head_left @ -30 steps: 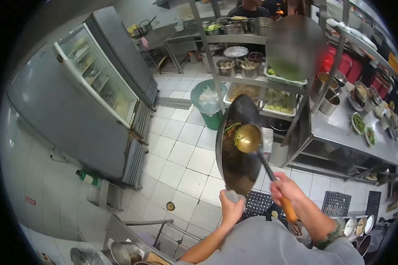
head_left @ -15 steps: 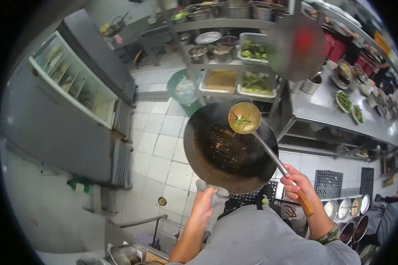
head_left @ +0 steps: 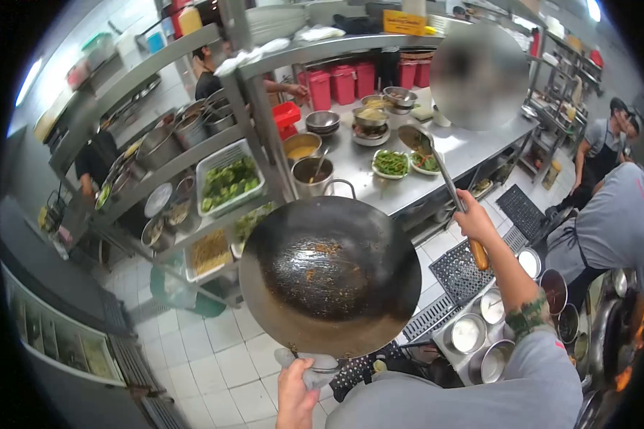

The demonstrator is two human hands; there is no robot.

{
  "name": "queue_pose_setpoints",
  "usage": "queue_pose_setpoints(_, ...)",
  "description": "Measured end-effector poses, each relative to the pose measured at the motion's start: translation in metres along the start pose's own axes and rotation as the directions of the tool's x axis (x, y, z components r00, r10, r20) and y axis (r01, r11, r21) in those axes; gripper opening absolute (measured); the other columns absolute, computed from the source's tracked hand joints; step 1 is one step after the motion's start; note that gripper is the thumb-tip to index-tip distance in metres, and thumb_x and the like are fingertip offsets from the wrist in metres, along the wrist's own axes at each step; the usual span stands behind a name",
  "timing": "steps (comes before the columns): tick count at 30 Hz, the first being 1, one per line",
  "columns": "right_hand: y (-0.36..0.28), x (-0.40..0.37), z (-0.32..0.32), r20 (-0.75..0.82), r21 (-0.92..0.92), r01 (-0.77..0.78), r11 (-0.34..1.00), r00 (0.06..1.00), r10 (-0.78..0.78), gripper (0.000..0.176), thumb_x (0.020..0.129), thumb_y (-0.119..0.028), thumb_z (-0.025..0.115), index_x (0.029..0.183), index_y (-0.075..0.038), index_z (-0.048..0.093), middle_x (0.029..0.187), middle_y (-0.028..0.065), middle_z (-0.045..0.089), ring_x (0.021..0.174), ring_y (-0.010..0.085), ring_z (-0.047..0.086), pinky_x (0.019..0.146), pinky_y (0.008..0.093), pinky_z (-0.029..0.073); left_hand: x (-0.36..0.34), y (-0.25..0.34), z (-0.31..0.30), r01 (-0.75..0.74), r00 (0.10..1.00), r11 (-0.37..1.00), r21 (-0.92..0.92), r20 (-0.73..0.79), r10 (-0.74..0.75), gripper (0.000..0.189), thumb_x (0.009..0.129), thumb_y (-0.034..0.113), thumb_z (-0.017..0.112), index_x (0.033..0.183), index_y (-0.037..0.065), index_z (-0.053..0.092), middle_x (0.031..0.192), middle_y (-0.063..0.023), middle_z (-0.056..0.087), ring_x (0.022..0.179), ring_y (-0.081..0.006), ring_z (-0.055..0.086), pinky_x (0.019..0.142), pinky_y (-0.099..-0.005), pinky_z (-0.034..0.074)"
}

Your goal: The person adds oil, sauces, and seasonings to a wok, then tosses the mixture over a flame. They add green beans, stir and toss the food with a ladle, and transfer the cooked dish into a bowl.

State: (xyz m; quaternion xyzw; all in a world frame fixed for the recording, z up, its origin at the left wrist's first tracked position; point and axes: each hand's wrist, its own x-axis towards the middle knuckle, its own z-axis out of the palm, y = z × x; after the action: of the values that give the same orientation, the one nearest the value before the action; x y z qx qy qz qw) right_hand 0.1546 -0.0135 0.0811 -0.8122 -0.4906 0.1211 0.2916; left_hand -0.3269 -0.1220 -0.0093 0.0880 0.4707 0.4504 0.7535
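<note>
My left hand (head_left: pixel 297 393) grips the near handle of a large dark wok (head_left: pixel 329 275) through a grey cloth (head_left: pixel 318 368). Brown food bits and an oily sheen cover the wok's inside. My right hand (head_left: pixel 476 218) is closed round the shaft of a long ladle (head_left: pixel 447 171), its wooden end pointing back toward my forearm. The ladle's bowl is tilted over a plate of greens (head_left: pixel 426 163) on the steel table (head_left: pixel 350 175). A second plate of greens (head_left: pixel 391 164) stands just left of it.
Metal pots (head_left: pixel 313 171) and bowls (head_left: pixel 323 120) stand on the table behind the wok. A shelf at left holds a basket of green vegetables (head_left: pixel 227 179). Containers of white contents (head_left: pixel 468 334) are at lower right. A co-worker (head_left: pixel 601 222) bends near flames at far right.
The view has swung right toward the steel table. The ladle has left its place over the wok and is now above the plate of greens. My left hand still holds the wok.
</note>
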Motion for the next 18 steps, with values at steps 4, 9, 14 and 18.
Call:
queue_pose_setpoints(4,0.060,0.054,0.017,-0.082,-0.342,-0.051,0.938,0.996,0.024,0.062,0.083,-0.007,0.059,0.144,-0.015,0.049,0.103,0.0269,0.070,0.098,0.0441,0.067,0.087,0.0503,0.053,0.033,0.010,0.067,0.046,0.998,0.998,0.039,0.050,-0.048,0.034,0.085,0.013,0.061,0.113,-0.006,0.057,0.101,-0.0180,0.068,0.088,-0.0351,0.069,0.071,-0.0503,0.057)
queue_pose_setpoints(9,0.090,0.071,0.022,-0.096,-0.330,-0.109,0.938,0.992,0.081,0.067,0.083,-0.007,0.060,0.148,-0.020,0.047,0.102,0.0282,0.069,0.098,0.0452,0.066,0.089,0.0522,0.052,0.076,0.018,0.133,0.021,0.995,0.990,0.138,0.095,-0.034,0.033,0.086,0.013,0.061,0.115,-0.004,0.058,0.103,-0.0171,0.068,0.089,-0.0344,0.069,0.073,-0.0504,0.056)
queue_pose_setpoints(14,0.094,0.046,-0.002,-0.180,-0.187,0.074,0.979,0.978,-0.108,0.068,0.085,-0.004,0.060,0.149,-0.021,0.047,0.095,0.0255,0.069,0.087,0.0422,0.068,0.079,0.0468,0.055,0.117,0.030,0.180,-0.017,0.990,0.991,0.131,0.142,-0.002,0.036,0.085,0.013,0.062,0.117,-0.002,0.058,0.104,-0.0163,0.068,0.092,-0.0334,0.069,0.073,-0.0484,0.055)
queue_pose_setpoints(18,0.104,-0.016,0.012,-0.009,0.127,0.165,0.978,0.986,-0.165,0.064,0.086,0.000,0.062,0.146,-0.019,0.052,0.104,0.0228,0.070,0.092,0.0383,0.070,0.082,0.0416,0.055,0.131,0.049,0.201,0.011,0.987,0.997,0.070,0.158,-0.022,0.038,0.085,0.007,0.060,0.121,-0.003,0.054,0.110,-0.0159,0.064,0.097,-0.0328,0.067,0.079,-0.0515,0.058)
